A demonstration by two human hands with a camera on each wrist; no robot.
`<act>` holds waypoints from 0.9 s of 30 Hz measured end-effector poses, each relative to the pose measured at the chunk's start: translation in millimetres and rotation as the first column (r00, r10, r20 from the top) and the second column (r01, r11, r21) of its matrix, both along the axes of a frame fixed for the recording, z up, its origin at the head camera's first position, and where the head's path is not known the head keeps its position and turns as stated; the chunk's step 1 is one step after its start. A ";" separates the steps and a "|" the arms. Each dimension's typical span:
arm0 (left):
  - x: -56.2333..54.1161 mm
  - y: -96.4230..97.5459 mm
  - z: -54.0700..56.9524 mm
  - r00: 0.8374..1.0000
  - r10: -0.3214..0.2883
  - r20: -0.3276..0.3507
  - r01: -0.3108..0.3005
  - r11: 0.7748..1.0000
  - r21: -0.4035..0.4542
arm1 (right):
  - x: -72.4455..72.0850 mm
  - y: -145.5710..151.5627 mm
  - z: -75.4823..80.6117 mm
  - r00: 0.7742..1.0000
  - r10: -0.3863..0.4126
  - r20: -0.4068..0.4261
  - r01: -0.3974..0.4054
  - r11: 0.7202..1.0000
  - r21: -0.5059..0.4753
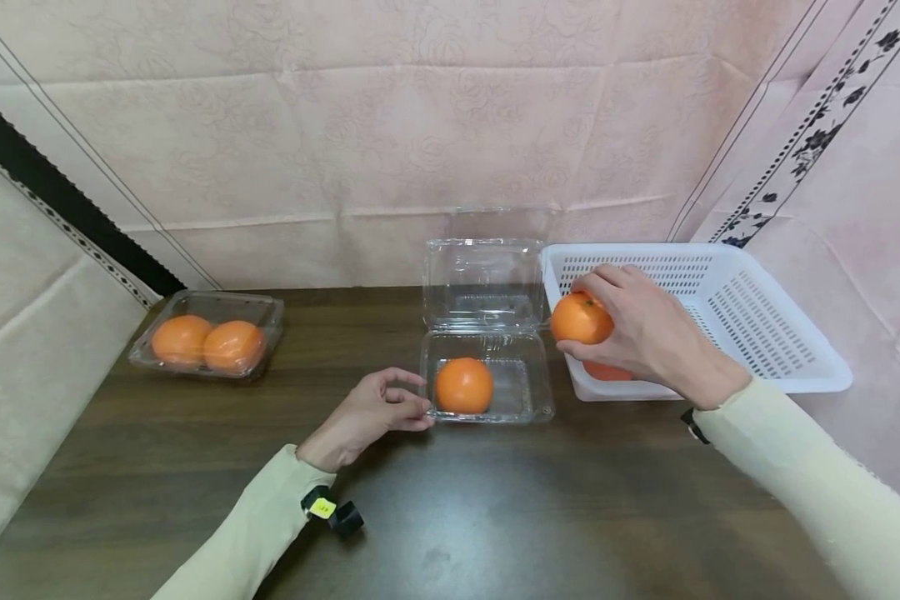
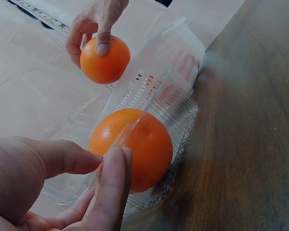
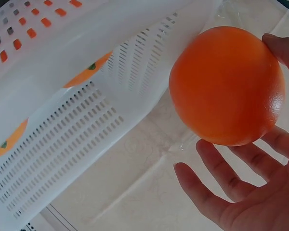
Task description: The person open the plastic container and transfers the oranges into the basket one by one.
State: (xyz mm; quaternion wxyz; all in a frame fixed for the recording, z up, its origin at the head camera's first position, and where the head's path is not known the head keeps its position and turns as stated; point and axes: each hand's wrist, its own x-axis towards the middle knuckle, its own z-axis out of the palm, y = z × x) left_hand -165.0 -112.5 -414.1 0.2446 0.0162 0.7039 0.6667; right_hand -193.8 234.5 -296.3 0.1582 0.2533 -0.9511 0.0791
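Observation:
My right hand point(image 1: 641, 329) grips an orange point(image 1: 581, 318) above the left end of a white perforated basket point(image 1: 765, 325). More oranges lie inside the basket; in the right wrist view two of them, one orange point(image 3: 89, 70) with a green stem spot, show partly behind its wall. A clear plastic clamshell box point(image 1: 521, 392) stands with its lid point(image 1: 483, 283) raised, and a single orange point(image 1: 463, 386) sits in the left half of its base. With thumb and forefinger my left hand point(image 1: 371, 417) pinches the box's left rim near the front corner.
At the far left of the brown wooden table point(image 1: 450, 517) stands a closed clear box point(image 1: 270, 321) with two oranges point(image 1: 232, 346) inside. Patterned pink cloth point(image 1: 345, 142) hangs behind the table and along both sides.

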 end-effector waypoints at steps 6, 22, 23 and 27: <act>0.2 -0.1 -0.1 1.000 0.002 0.008 -0.002 1.000 0.005 | -0.1 5.9 0.6 1.000 0.019 -0.016 -0.019 1.000 -0.025; -0.8 1.5 -0.2 1.000 0.017 0.022 -0.017 1.000 0.001 | -1.8 23.6 -0.2 1.000 -0.019 0.003 0.019 1.000 -0.019; -0.7 1.6 0.1 1.000 0.018 0.025 -0.018 1.000 -0.001 | -1.5 24.8 -0.2 1.000 -0.025 0.006 0.025 1.000 -0.018; -0.4 1.6 0.7 1.000 0.019 0.024 -0.019 1.000 -0.003 | -0.1 30.0 0.6 0.999 -0.044 0.023 0.044 0.999 -0.025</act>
